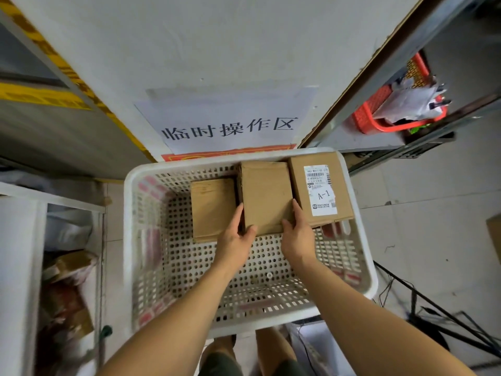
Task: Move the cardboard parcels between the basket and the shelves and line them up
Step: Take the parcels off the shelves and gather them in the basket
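Matt brown cardboard parcels (264, 196), one bearing a white paper label (321, 189), perforated white plastic basket (151, 240), smooth finish, red plastic crate (379, 118), grey metal shelves (385, 66).

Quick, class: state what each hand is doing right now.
Left hand: grips the middle parcel's near left corner.
Right hand: grips the same parcel's near right corner.

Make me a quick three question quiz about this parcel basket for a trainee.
1. How many cardboard parcels lie in the white basket?
2. True or false: the labelled parcel, marked A-1, is the rightmost.
3. Which parcel do the left hand and right hand grip: A left, B middle, C right?

Key: 1. three; 2. true; 3. B, the middle parcel.
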